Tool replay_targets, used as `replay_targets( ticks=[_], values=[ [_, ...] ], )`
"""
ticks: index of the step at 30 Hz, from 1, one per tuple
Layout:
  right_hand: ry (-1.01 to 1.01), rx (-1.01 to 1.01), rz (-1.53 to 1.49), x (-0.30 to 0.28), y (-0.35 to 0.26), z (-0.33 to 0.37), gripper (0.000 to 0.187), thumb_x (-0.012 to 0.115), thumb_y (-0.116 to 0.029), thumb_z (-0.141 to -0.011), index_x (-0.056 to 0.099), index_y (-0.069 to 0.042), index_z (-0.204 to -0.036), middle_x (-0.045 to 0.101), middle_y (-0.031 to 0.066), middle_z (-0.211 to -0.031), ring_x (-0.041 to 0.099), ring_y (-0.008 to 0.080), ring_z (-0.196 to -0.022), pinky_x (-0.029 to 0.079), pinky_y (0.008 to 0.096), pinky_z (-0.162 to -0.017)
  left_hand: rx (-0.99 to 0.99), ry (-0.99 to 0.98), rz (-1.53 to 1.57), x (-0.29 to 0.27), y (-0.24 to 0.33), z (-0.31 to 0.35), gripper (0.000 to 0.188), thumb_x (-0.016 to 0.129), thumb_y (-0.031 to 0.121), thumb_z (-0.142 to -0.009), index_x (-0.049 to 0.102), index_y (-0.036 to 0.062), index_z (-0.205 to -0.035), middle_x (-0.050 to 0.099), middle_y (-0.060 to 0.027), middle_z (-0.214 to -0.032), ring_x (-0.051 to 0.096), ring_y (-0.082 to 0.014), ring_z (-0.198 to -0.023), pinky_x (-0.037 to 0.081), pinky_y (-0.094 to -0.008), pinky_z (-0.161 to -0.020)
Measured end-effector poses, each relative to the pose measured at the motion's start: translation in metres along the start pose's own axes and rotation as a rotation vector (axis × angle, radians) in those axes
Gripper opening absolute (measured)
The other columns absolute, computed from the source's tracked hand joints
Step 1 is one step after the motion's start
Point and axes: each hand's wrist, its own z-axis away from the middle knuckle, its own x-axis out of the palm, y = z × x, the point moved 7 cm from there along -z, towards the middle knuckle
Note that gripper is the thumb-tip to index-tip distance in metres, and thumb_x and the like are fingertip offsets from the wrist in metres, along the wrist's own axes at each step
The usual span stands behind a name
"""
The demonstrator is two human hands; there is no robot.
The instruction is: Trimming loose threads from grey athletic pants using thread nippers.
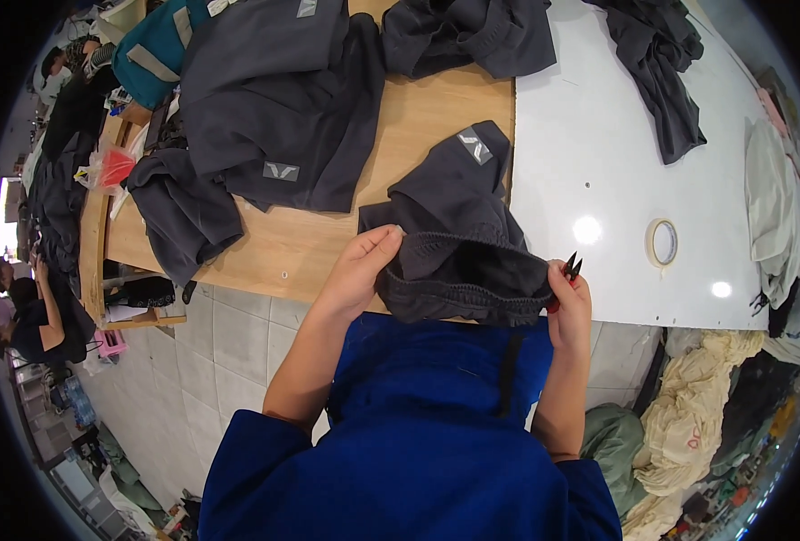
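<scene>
The left hand pinched the gathered waistband of the dark shorts between thumb and fingers. The right hand gripped the band's other end, with small snips also in its grasp, blades pointing up. The shorts lay partly on the wooden tabletop, near its front edge, beside the white tabletop, where a tape roll lay.

The held garment is matt cloth, its waistband rough with gathers, its patch shiny; left tabletop, smooth wood; right tabletop, glossy.
</scene>
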Motion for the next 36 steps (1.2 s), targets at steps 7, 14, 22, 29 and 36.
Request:
replay_targets(
  ticks=[7, 14, 22, 29, 36],
  values=[
    [-0.091, 0.129, -0.500, 0.015, -0.007, -0.003, 0.022, 0.047, -0.019, -0.095, 0.059, -0.001, -0.097, 0.065, 0.0089, -0.094, 0.063, 0.0197, -0.084, 0.050, 0.0331, -0.078, -0.026, 0.258, 0.409, -0.002, 0.010, 0.003, 0.035, 0.045, 0.030, -0.097, 0.058, 0.0006, -0.111, 0.064, -0.0057, -0.104, 0.061, -0.0147, -0.095, 0.047, -0.0281, -0.085],
    [-0.096, 0.094, -0.481, 0.029, -0.007, -0.004, 0.023, 0.048, -0.022, -0.095, 0.058, -0.002, -0.091, 0.065, 0.0083, -0.089, 0.063, 0.0172, -0.079, 0.050, 0.0308, -0.074, 0.054, 0.294, 0.232, -0.025, 0.015, 0.004, 0.030, 0.048, 0.027, -0.096, 0.059, 0.0010, -0.106, 0.065, -0.0046, -0.097, 0.061, -0.0159, -0.089, 0.047, -0.0299, -0.083],
    [-0.400, 0.016, -0.291, 0.045, -0.021, 0.010, 0.020, 0.052, -0.019, -0.094, 0.057, -0.001, -0.087, 0.060, 0.0030, -0.082, 0.055, 0.0092, -0.072, 0.045, 0.0241, -0.067, 0.658, -0.040, -1.377, 0.085, 0.064, 0.005, 0.037, 0.068, 0.023, -0.075, 0.059, 0.0089, -0.109, 0.043, -0.0139, -0.129, 0.037, -0.0339, -0.118, 0.029, -0.0405, -0.100],
    [-0.112, -0.076, 0.048, 0.030, -0.028, -0.004, 0.022, 0.047, -0.020, -0.096, 0.056, -0.003, -0.084, 0.056, -0.0001, -0.080, 0.049, 0.0081, -0.073, 0.039, 0.0218, -0.068, 0.022, -0.300, -0.438, 0.081, 0.019, -0.012, 0.010, 0.059, 0.008, -0.088, 0.050, 0.0048, -0.091, 0.055, -0.0002, -0.089, 0.048, -0.0048, -0.080, 0.040, -0.0207, -0.073],
    [0.037, -0.444, 0.123, 0.020, -0.065, 0.029, 0.009, 0.043, -0.009, -0.094, 0.042, -0.003, -0.101, 0.040, -0.0006, -0.073, 0.035, 0.0042, -0.064, 0.030, 0.0188, -0.056, 0.146, -0.229, -0.230, 0.082, 0.021, -0.004, 0.011, 0.057, 0.002, -0.089, 0.047, 0.0041, -0.093, 0.059, -0.0047, -0.099, 0.053, -0.0076, -0.091, 0.042, -0.0227, -0.084]
  ],
)
